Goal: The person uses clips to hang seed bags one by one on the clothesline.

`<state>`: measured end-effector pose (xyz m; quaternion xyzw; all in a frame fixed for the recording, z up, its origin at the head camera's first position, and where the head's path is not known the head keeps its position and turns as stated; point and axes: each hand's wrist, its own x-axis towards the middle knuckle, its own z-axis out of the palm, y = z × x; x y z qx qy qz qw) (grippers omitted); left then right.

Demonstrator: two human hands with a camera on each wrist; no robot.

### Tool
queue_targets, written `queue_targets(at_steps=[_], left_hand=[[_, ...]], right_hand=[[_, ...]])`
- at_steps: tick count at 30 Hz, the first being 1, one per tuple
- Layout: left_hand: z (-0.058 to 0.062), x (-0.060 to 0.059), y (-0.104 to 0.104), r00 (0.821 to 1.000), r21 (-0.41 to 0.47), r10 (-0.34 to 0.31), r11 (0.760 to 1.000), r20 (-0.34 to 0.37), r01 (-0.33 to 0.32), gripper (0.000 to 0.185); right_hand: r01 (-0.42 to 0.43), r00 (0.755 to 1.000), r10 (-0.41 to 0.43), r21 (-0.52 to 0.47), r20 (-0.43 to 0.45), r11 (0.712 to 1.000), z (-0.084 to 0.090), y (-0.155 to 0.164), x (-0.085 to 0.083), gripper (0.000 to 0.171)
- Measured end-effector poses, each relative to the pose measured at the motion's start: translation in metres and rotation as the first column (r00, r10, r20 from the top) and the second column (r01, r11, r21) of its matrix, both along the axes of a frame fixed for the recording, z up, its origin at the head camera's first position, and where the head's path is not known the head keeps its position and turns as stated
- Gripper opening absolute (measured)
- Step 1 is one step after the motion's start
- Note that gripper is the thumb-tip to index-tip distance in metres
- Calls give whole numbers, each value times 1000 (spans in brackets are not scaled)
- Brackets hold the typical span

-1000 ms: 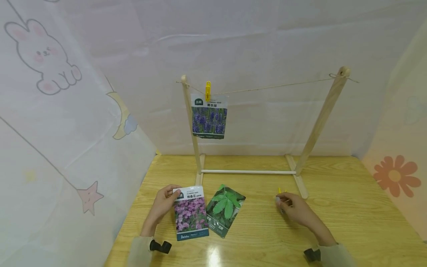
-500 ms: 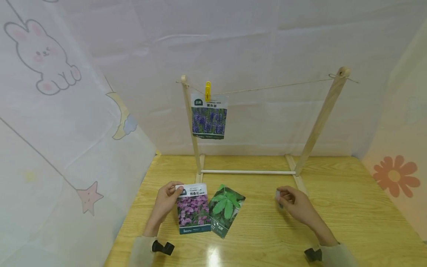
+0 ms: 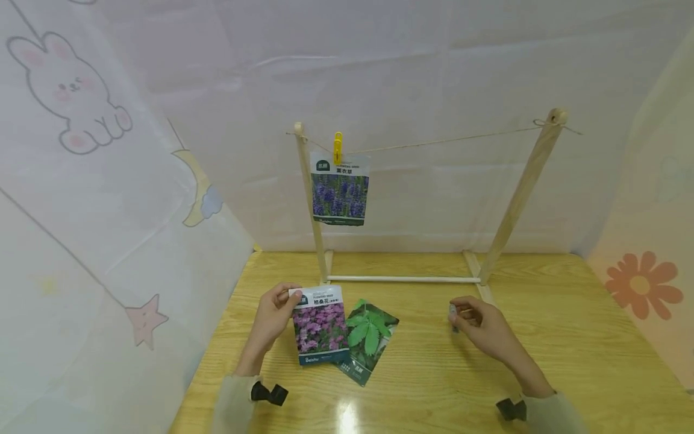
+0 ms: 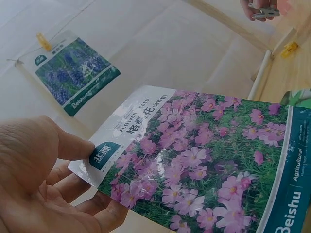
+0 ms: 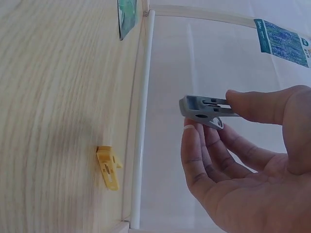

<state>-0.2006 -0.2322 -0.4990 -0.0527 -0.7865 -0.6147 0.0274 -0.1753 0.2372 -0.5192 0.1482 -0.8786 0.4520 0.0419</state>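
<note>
The left hand [image 3: 275, 314], pinching the pink packet [image 3: 321, 324] by its top corner, has lifted it off the table [image 3: 569, 337] so it now overlaps the green packet [image 3: 368, 342]. At right, the right hand [image 3: 482, 328] has raised a grey peg [image 5: 206, 110] between thumb and forefinger, apparently leaving a yellow peg [image 5: 109, 166] on the wood. Pinning up looks near.

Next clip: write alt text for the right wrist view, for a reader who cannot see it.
A person's right hand pinches a small grey plastic clothespin between thumb and fingers, above a light wooden table. A yellow plastic clothespin lies on the table beside a thin wooden rail, and a blue-flowered seed packet hangs in the background.
</note>
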Motion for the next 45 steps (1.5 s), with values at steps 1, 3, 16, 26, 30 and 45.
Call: queue_targets(at_steps=[1,3,16,26,30,45], left_hand=[[1,-1,2,1000,2,-1,1000,-4,1,27],[4,-2,5,1000,3,-3,1000,-12,3,27],[17,-10,24,999,14,-16,1000,-41,17,27],[28,-17,38,996,-9,-18,1000,-93,17,24],[32,-19,47,993,-10,-29,1000,-111,28,22],[44,-28,70,982,-12,-70,998,-176,69,24]], right_hand=[[-4,1000,4,-2,1,1000,1,0,0,35],[-7,1000,7,-5,4,1000,3,0,-1,35],[-13,1000,13,1,7,1000,19,-2,-4,35],[-12,1000,12,-3,22,1000,38,-7,-7,37],[-6,1000,6,1,20,1000,47,-7,-8,37],[-28,999,28,10,-17,1000,69,-10,-11,39]])
